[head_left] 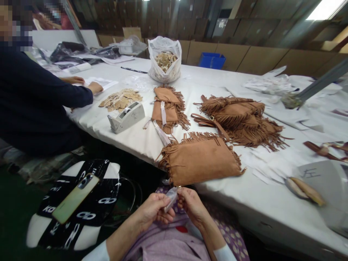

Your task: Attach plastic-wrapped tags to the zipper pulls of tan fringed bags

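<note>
A brown fringed pouch (201,161) lies flat at the table's front edge, right in front of my hands. My left hand (158,208) pinches a small piece of clear plastic wrap (171,199) just below the pouch's lower left corner. Close beside it, my right hand (190,203) has its thumb and fingertips pressed together at a small metal zipper end by that corner. Behind this pouch are a stack of smaller fringed pouches (165,108) with wrapped pulls and, to the right, a pile of fringed bags (239,116) with wrist straps.
A tape dispenser (127,117) and tan tags (121,99) lie on the left of the white table. Behind stands a plastic bag of tags (165,61). A person's hands (94,87) work at far left. A phone (76,198) rests on a stool (108,217).
</note>
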The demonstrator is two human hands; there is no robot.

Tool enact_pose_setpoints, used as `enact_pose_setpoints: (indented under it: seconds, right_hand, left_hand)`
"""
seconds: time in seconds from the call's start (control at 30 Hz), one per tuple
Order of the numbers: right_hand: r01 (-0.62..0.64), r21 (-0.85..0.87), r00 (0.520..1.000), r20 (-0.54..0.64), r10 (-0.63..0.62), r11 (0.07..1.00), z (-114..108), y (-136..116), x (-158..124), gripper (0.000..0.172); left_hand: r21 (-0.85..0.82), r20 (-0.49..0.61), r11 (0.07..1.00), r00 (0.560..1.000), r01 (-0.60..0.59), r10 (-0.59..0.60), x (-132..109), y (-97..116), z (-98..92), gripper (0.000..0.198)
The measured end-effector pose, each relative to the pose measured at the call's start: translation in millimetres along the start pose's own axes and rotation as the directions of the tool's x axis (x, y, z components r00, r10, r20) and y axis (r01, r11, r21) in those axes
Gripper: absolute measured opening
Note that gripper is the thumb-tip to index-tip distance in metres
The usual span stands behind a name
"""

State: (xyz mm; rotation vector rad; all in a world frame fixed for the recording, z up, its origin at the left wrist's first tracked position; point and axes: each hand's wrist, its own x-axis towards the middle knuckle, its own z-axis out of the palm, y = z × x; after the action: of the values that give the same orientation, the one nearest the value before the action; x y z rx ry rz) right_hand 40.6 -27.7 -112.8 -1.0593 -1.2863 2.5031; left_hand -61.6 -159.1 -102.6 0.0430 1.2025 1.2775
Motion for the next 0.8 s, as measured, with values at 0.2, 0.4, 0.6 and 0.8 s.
enact_pose_setpoints:
  seconds: [0.2,0.4,0.6,0.8]
  right_hand:
    - [0.058,-0.097,0.998,0.014,-0.057,0.994,-0.9,2.9,-0.6,0.035]
    - [0.088,-0.22,0.995,0.074,-0.073,0.971,-1.1,2.7,-1.5,0.04]
    - [0.089,-0.281,0.995,0.073,-0.071,0.955,0.5,3.4,0.1,0.036]
    - [0.117,-0.307,0.993,0.05,-0.107,0.944,11.1,0.5,-1.9,0.028]
  left_hand:
    - [-0.016,-0.048,0.981,0.98,-0.192,0.191,7.3,-4.5,15.3,0.039]
    - [0.143,-0.108,0.907,0.904,-0.397,0.413,8.1,-12.6,22.0,0.034]
    - [0.178,-0.153,0.891,0.882,-0.419,0.445,8.0,-14.7,21.8,0.034]
    - [0.139,-0.217,0.893,0.867,-0.428,0.449,9.8,-21.8,24.1,0.035]
